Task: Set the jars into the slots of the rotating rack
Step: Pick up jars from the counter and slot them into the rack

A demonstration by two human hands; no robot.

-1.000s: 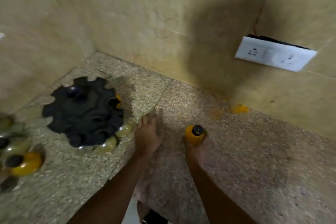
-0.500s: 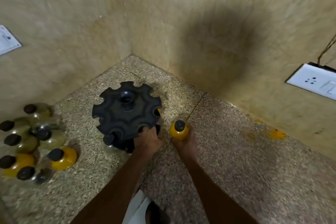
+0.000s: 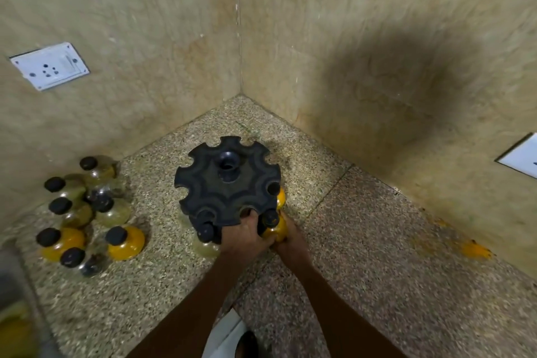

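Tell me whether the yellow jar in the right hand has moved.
Yes. The yellow jar in the right hand has closed in leftward on the black rack, now touching its near edge.

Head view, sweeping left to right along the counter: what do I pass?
Cluster of loose black-capped jars → black rotating rack → left hand gripping the rack's near edge → yellow jar in the right hand → yellow stain by the wall.
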